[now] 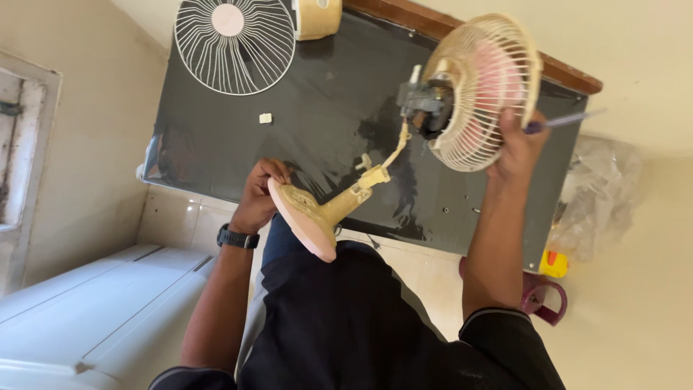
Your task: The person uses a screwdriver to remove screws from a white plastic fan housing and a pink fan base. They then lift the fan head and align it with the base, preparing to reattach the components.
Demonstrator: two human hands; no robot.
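My left hand [258, 195] grips the round cream base [303, 227] of a small table fan, held above my lap. The fan's stand [354, 196] slopes up to its dark motor [426, 108], which hangs loose on a cable. My right hand [516, 148] holds the cream rear grille [482, 90] with pink blades inside, and also pinches a screwdriver with a purple handle [559, 123]. A black watch sits on my left wrist.
A black table top [325, 94] lies ahead with a white front grille [234, 43], a small cream part [266, 118] and a cream round cover [316, 16]. A clear plastic bag [603, 191] and a yellow-capped item [554, 263] sit at the right. A white appliance [101, 310] stands at the left.
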